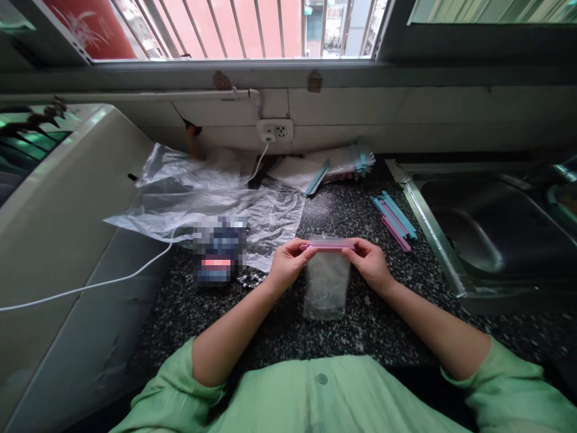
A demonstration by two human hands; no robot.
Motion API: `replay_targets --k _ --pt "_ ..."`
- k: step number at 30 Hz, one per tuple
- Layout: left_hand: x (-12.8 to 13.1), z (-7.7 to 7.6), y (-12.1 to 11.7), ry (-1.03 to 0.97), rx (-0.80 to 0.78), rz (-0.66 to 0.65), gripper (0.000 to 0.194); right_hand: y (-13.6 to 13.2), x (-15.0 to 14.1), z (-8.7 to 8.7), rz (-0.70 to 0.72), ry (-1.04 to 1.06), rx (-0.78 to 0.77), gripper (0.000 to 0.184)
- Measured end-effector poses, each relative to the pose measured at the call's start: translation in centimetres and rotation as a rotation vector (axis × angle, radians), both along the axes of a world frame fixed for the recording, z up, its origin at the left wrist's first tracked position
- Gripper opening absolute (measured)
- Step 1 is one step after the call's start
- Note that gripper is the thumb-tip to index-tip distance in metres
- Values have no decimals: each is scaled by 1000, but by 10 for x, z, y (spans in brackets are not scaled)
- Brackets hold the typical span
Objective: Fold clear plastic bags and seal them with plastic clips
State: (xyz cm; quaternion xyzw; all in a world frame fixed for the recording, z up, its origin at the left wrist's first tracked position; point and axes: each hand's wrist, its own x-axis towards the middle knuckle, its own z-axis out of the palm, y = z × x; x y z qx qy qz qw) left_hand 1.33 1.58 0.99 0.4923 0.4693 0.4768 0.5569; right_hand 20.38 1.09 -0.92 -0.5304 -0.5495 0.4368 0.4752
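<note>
Centre of frame: pinching pink clip (331,246) near both ends, across clear bag (327,290), with left hand (291,260) and right hand (370,263); best pressed evenly, without creasing.

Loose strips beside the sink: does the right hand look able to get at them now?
Probably yes: nothing visible blocks the way from the right hand to the loose strips, though it would likely have to release the pink strip across the plastic bag first.

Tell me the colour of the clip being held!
The clip is pink, seen in the head view.
</note>
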Motion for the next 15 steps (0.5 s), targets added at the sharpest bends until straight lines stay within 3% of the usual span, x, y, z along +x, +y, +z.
replay_targets --k 15 --pt "-3 -4 1 70 126 55 25 -2 0 5 53 -164 53 22"
